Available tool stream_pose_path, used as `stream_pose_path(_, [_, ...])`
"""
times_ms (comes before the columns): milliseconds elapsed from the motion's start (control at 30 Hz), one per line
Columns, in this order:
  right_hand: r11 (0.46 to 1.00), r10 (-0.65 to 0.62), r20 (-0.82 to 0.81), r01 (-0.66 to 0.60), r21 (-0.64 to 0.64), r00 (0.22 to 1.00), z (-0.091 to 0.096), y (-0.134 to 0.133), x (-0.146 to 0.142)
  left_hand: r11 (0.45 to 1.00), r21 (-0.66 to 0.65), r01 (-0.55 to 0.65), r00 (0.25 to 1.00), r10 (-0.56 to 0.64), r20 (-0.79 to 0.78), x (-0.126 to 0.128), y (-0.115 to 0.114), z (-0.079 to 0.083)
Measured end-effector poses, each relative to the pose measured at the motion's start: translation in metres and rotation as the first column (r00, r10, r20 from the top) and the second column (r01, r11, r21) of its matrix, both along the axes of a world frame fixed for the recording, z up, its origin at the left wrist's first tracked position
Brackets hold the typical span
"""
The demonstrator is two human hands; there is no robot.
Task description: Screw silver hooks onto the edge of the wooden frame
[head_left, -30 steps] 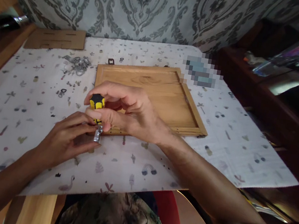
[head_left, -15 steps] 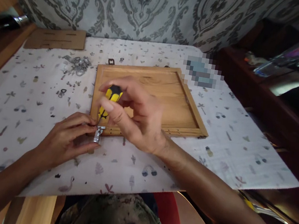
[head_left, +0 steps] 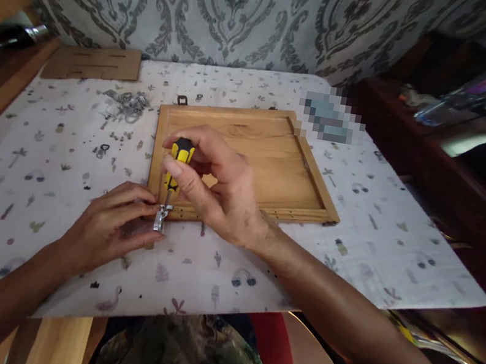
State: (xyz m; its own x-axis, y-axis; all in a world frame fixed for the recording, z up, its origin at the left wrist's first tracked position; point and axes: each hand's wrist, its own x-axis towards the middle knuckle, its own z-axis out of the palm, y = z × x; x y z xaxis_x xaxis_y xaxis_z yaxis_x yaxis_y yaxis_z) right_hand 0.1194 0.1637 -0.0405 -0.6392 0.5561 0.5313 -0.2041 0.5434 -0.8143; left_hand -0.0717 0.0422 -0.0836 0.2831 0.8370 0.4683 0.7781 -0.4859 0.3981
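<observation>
A yellow and black screwdriver stands nearly upright in my right hand, its handle pinched between thumb and fingers. The tip of its shaft meets a small shiny metal latch at the near left corner of a wooden framed panel. My left hand is closed on the latch, fingertips on its left side and thumb at its lower end. Small dark holes dot the frame's near edge. Whether a screw sits under the tip is too small to tell.
Loose metal hardware lies in a pile left of the panel, with small screws and a clasp nearer. Flat cardboard rests at the back left. A blurred-out bluish object lies at the back right. A patterned cloth covers the table.
The screwdriver has tilted to a more upright stance, its handle turned a little in my right fingers. My left hand keeps its hold on the latch.
</observation>
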Motion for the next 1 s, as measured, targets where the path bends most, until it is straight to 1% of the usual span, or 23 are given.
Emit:
stream_pose_path(100, [1.000,-0.007,0.013,0.007,0.015,1.000,-0.001,0.001,-0.001,1.000,-0.003,-0.002,1.000,0.002,-0.004,0.000,0.000,-0.001])
stream_pose_path(233, [0.998,0.005,-0.063,-0.002,0.059,0.998,-0.003,0.002,-0.003,1.000,-0.018,-0.005,1.000,0.005,-0.009,-0.001,0.000,-0.001])
stream_pose_path(300, [0.999,0.016,-0.075,-0.012,0.053,0.997,-0.002,0.001,-0.003,1.000,-0.010,0.000,1.000,0.000,-0.012,-0.001,0.000,0.000])
stream_pose_path(400, [0.999,0.036,-0.057,-0.035,0.011,0.998,0.000,-0.001,-0.004,1.000,0.019,0.000,1.000,0.000,-0.025,0.000,0.000,0.000])
stream_pose_path(500, [0.993,0.094,-0.072,-0.099,-0.064,0.993,0.001,-0.002,-0.006,0.998,0.056,-0.002,0.999,0.005,-0.043,0.000,0.000,0.000])
stream_pose_path(633, [0.957,0.185,-0.133,-0.209,-0.200,0.974,0.002,0.002,-0.007,0.999,0.042,-0.005,0.999,0.006,-0.033,0.000,0.000,0.000])
stream_pose_path(700, [0.941,0.232,-0.114,-0.253,-0.224,0.966,0.005,0.004,-0.005,0.999,0.032,0.002,1.000,-0.001,-0.025,0.001,0.000,0.000])
stream_pose_path(800, [0.933,0.279,-0.043,-0.281,-0.225,0.959,0.010,0.005,-0.001,0.999,0.034,0.008,1.000,-0.007,-0.019,0.001,0.000,0.000])
stream_pose_path(867, [0.930,0.273,-0.033,-0.272,-0.246,0.961,0.011,0.004,-0.001,0.999,0.039,0.007,1.000,-0.006,-0.015,0.001,0.000,0.000])
stream_pose_path(1000, [0.933,0.175,-0.099,-0.197,-0.302,0.980,0.006,0.000,-0.006,1.000,0.019,0.000,1.000,0.000,-0.028,0.000,0.000,-0.001])
